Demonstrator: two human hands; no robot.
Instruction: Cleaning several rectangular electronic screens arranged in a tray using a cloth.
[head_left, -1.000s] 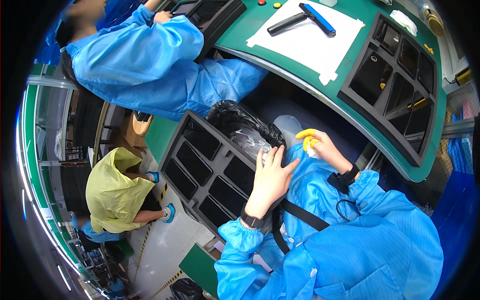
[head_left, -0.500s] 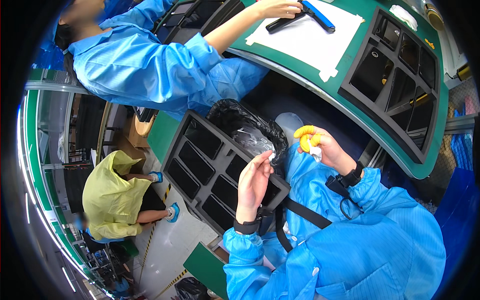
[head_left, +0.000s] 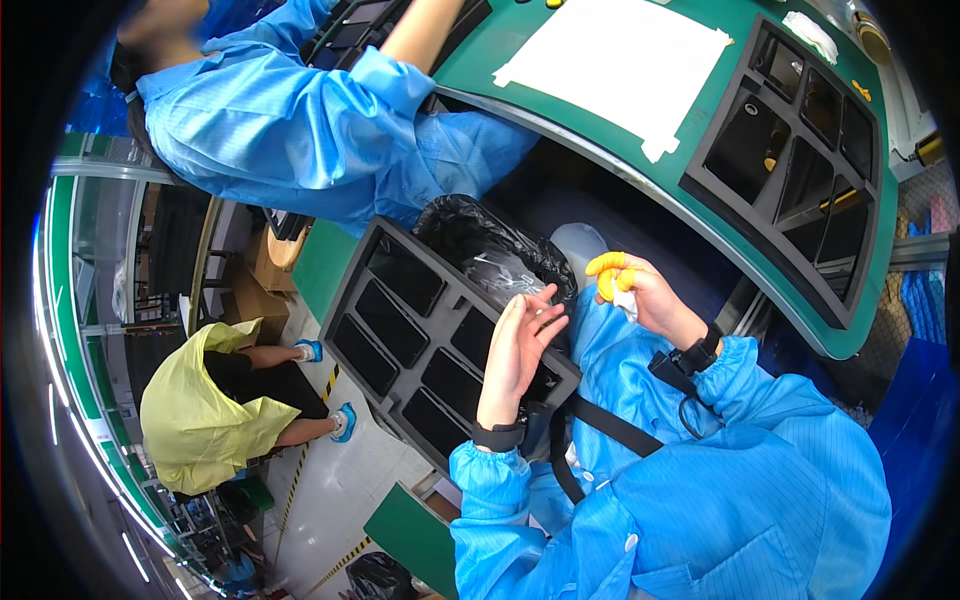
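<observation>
My left hand [head_left: 522, 345] is raised over the near end of a dark grey tray [head_left: 397, 322] of flat black screens, fingers apart and holding nothing that shows. To its right, my right hand [head_left: 655, 303] has yellow finger cots [head_left: 607, 267] on its thumb and forefinger. Those covered fingers pinch a crumpled white wipe [head_left: 626, 304]. Just beyond both hands stands a bin lined with a black bag [head_left: 462, 228], with clear plastic scraps [head_left: 500, 272] inside.
A green workbench [head_left: 655, 185] runs along the upper right, bearing a taped white sheet [head_left: 620, 75] and a second screen tray [head_left: 790, 165]. A co-worker in blue [head_left: 290, 130] sits at the upper left. Someone in yellow [head_left: 205, 410] bends over at the left.
The small white bit at my left fingertips is gone, and those fingers have spread. The co-worker's hand and the blue-and-black tool have left the white sheet. The person in yellow has shifted left.
</observation>
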